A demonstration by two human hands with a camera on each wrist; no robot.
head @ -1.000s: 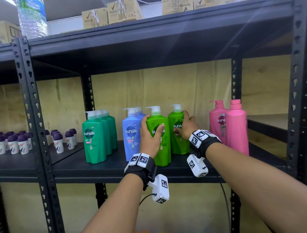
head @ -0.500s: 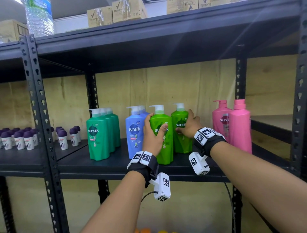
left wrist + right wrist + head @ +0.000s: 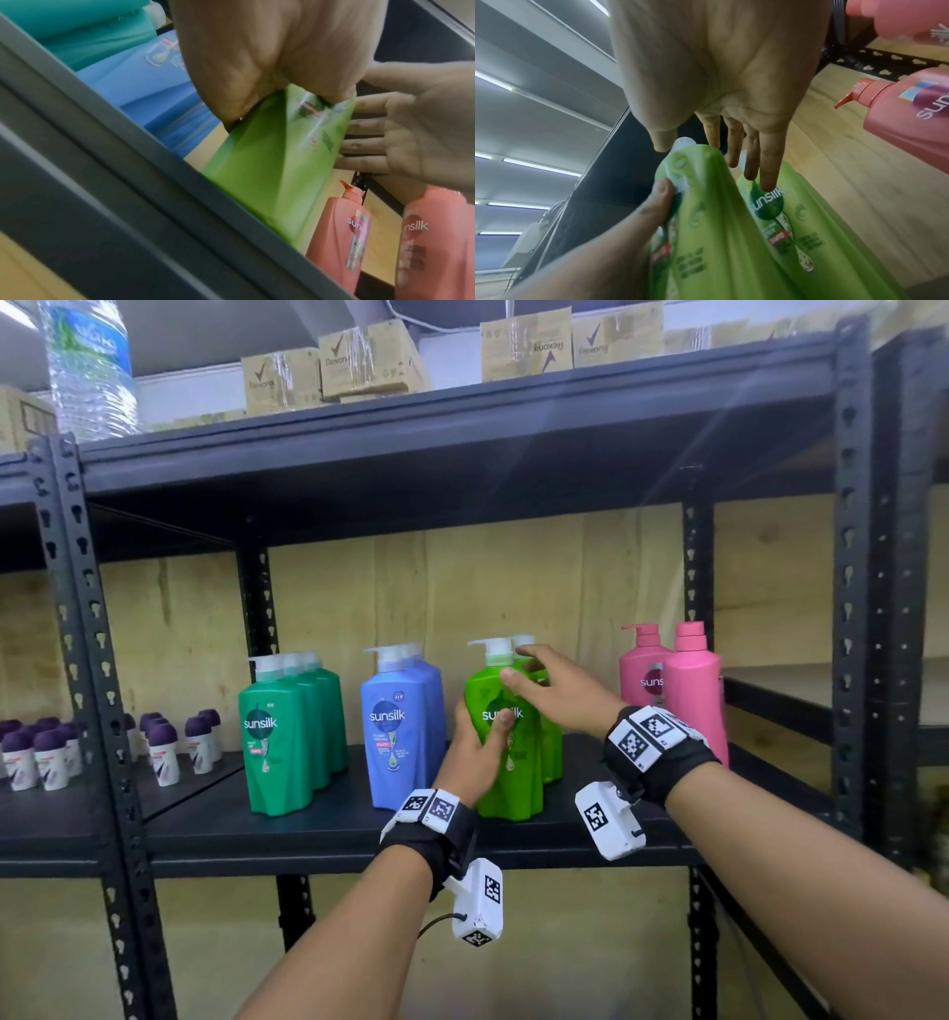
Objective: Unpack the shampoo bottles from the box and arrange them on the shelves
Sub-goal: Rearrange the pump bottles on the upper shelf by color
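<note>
Two lime green shampoo bottles stand on the black shelf [image 3: 334, 829], one behind the other. My left hand [image 3: 477, 752] grips the front lime bottle [image 3: 508, 778] low on its left side, with the thumb across the label. My right hand [image 3: 554, 690] is spread flat at the bottles' shoulders with straight fingers. In the right wrist view its fingertips [image 3: 767, 182] touch the label of the rear lime bottle [image 3: 808, 233]. The left wrist view shows the front lime bottle [image 3: 270, 172] under my left hand [image 3: 257, 60], with the right hand [image 3: 411, 130] beside it.
Dark green bottles [image 3: 287, 737] and blue bottles [image 3: 400, 731] stand in rows to the left, two pink bottles [image 3: 688, 690] to the right. Small purple-capped roll-ons [image 3: 46, 752] fill the neighbouring bay. Cardboard boxes [image 3: 369, 361] and a water bottle [image 3: 87, 367] sit on top. A steel post [image 3: 868, 608] stands right.
My right hand has let go of the rear lime bottle and opened above it. That bottle now stands straight behind the front one. My left hand keeps its grip.
</note>
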